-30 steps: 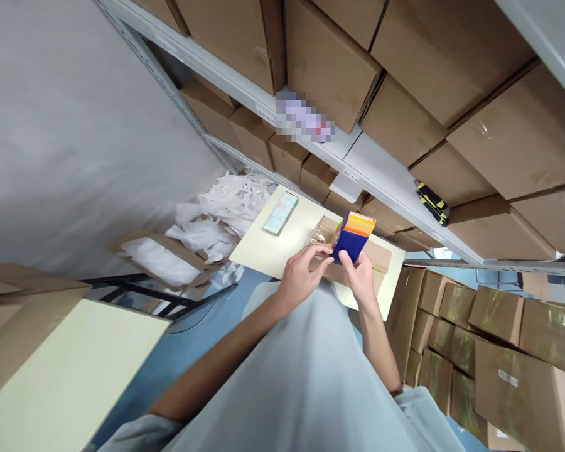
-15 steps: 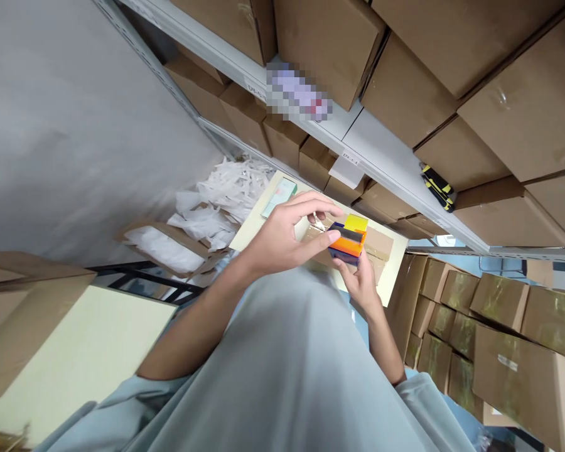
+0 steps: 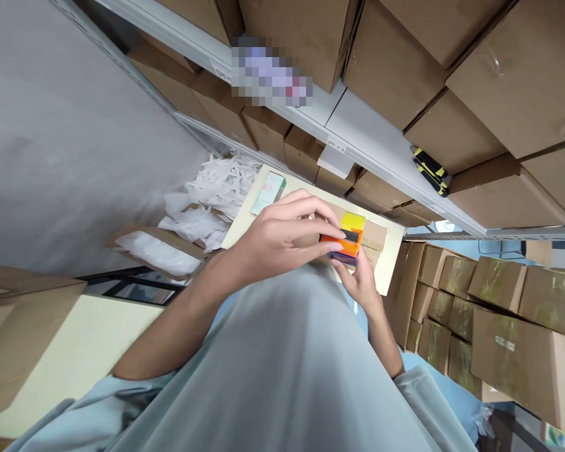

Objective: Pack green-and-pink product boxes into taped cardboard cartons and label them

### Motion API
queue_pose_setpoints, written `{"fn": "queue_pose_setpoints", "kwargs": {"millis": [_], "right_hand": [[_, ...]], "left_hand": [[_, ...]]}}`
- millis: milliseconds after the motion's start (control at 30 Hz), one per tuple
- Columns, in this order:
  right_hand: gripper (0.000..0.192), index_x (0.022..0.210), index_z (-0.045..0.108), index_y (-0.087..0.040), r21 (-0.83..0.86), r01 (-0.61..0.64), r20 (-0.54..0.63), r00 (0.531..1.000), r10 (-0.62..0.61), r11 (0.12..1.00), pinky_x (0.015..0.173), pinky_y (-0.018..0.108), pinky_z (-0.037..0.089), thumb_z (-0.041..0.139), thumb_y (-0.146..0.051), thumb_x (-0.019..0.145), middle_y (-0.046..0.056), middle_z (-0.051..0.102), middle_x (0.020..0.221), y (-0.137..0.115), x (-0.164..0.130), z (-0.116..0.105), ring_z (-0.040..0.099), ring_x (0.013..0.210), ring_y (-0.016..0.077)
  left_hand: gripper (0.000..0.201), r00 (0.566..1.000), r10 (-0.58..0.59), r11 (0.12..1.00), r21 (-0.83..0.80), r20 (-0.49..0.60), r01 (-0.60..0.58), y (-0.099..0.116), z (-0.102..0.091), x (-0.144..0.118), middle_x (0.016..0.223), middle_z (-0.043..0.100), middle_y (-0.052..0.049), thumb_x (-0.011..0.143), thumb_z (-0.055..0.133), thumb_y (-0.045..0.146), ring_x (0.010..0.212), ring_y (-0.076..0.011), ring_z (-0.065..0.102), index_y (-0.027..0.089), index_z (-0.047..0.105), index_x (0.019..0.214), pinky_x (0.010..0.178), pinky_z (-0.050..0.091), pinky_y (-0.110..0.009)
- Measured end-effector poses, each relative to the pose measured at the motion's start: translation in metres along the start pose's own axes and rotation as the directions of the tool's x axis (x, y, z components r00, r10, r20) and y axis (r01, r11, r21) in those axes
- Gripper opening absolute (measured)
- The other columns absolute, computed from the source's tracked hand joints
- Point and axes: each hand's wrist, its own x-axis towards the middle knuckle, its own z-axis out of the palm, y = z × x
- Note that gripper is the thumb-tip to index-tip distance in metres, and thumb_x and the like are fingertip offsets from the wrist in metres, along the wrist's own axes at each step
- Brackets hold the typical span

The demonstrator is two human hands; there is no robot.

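Note:
Over a cream work table (image 3: 238, 229) I hold a small orange-and-blue box (image 3: 351, 249) with a dark band and a yellow flap standing up at its far side. My right hand (image 3: 363, 282) grips it from the near right, with the thumb on its front. My left hand (image 3: 289, 232) reaches over the left end, fingertips on the dark band and thumb along the front face. Its palm hides that end of the box. Beneath the hands lies a brown cardboard piece (image 3: 375, 237). A pale green carton (image 3: 268, 193) rests at the table's far left.
A metal shelf (image 3: 365, 122) full of cardboard boxes rises behind the table, with yellow-and-black hand tools (image 3: 430, 171) on it. White shredded paper (image 3: 223, 182) is heaped at left, near an open carton (image 3: 157, 251). Taped boxes (image 3: 494, 282) are stacked at right.
My left hand has moved further right over the box, its fingers closing down on the dark band. The right hand keeps its hold. The whole view has shifted slightly.

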Motion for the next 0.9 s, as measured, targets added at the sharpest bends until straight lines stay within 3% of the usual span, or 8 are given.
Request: {"fn": "queue_pose_setpoints", "kwargs": {"millis": [233,433,533,633,800,900], "right_hand": [[0.031,0.133,0.067,-0.025,-0.047,0.038,-0.025,0.999,-0.04,0.998,0.102,0.048,0.068,0.074,-0.044,0.11,0.013,0.08,0.121,-0.002,-0.004,-0.004,0.081,0.108,0.0306],[0.025,0.129,0.066,-0.026,-0.101,0.088,-0.026,0.995,-0.091,0.991,0.097,0.045,0.067,0.075,-0.038,0.109,0.01,0.079,0.113,-0.012,-0.004,-0.009,0.079,0.104,0.0294],[0.02,0.126,0.066,-0.026,-0.132,0.119,-0.024,0.992,-0.124,0.984,0.095,0.045,0.066,0.073,-0.034,0.108,0.009,0.079,0.111,-0.017,-0.005,-0.012,0.077,0.103,0.0288],[0.025,0.127,0.066,-0.026,-0.147,0.098,-0.006,0.995,-0.1,0.984,0.095,0.045,0.066,0.077,-0.036,0.106,0.009,0.079,0.112,-0.02,-0.007,-0.013,0.077,0.104,0.0294],[0.026,0.129,0.066,-0.027,-0.165,0.108,-0.009,0.994,-0.112,0.98,0.095,0.047,0.067,0.074,-0.041,0.108,0.009,0.078,0.112,-0.016,-0.011,-0.011,0.077,0.104,0.0292],[0.027,0.13,0.066,-0.028,-0.175,0.118,-0.008,0.993,-0.121,0.978,0.095,0.048,0.067,0.074,-0.042,0.109,0.009,0.078,0.112,-0.013,-0.012,-0.01,0.077,0.104,0.0301]], "left_hand": [[0.012,1.0,0.01,0.999,0.045,0.028,-0.011,0.001,0.0,0.004,0.104,0.083,-0.003,0.105,0.081,0.042,0.092,-0.02,0.073,0.032,0.085,0.099,0.091,0.061,-0.04],[0.024,0.996,-0.085,0.993,0.089,0.029,0.082,0.007,0.006,0.0,0.098,0.082,-0.004,0.106,0.074,0.054,0.088,-0.0225,0.075,0.033,0.083,0.098,0.086,0.065,-0.042],[0.014,0.998,0.041,0.98,0.196,-0.052,-0.03,0.01,0.005,-0.003,0.104,0.084,-0.002,0.104,0.079,0.046,0.086,-0.0196,0.074,0.036,0.083,0.113,0.081,0.064,-0.038],[0.022,0.975,0.206,0.937,0.304,-0.079,-0.173,0.015,0.003,-0.005,0.114,0.084,0.0,0.1,0.083,0.034,0.095,-0.0191,0.076,0.038,0.082,0.121,0.089,0.065,-0.037],[0.009,0.991,0.134,0.954,0.269,0.023,-0.135,0.02,0.0,-0.008,0.118,0.083,0.0,0.104,0.079,0.031,0.118,-0.0235,0.074,0.038,0.084,0.106,0.104,0.066,-0.043],[0.012,0.976,0.218,0.934,0.291,-0.003,-0.208,0.018,0.0,-0.008,0.119,0.082,-0.002,0.102,0.082,0.025,0.118,-0.0227,0.073,0.035,0.081,0.11,0.105,0.066,-0.043]]}}
